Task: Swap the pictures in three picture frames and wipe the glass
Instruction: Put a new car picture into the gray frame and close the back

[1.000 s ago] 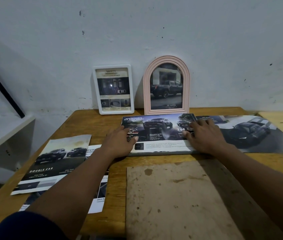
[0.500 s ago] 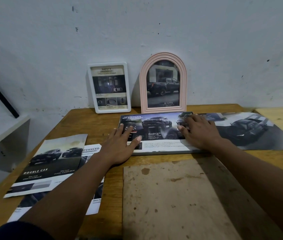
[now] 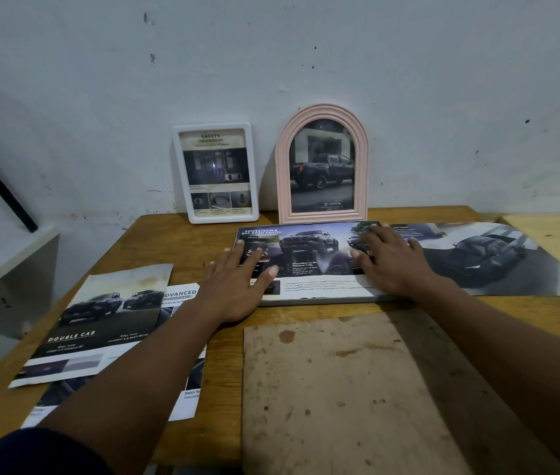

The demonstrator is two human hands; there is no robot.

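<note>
A pink arched frame (image 3: pixel 322 214) stands upright against the wall, holding a dark pickup picture. Just left of it, a white rectangular frame (image 3: pixel 216 219) stands with a "SAFETY" page. Directly in front of it, a grey frame (image 3: pixel 323 299) lies flat under a POWERTRAIN page (image 3: pixel 309 255). Nearer still lies a stained brown backing board (image 3: pixel 340 389). Loose truck pictures (image 3: pixel 100 323) lie well off to its front-left.

Wooden surface (image 3: pixel 155 248). Front brown board (image 3: pixel 340 389), left brochure pages (image 3: pixel 100 320), centre flat frame (image 3: pixel 323 299). Rear: white frame (image 3: pixel 216 173), pink frame (image 3: pixel 322 166).
</note>
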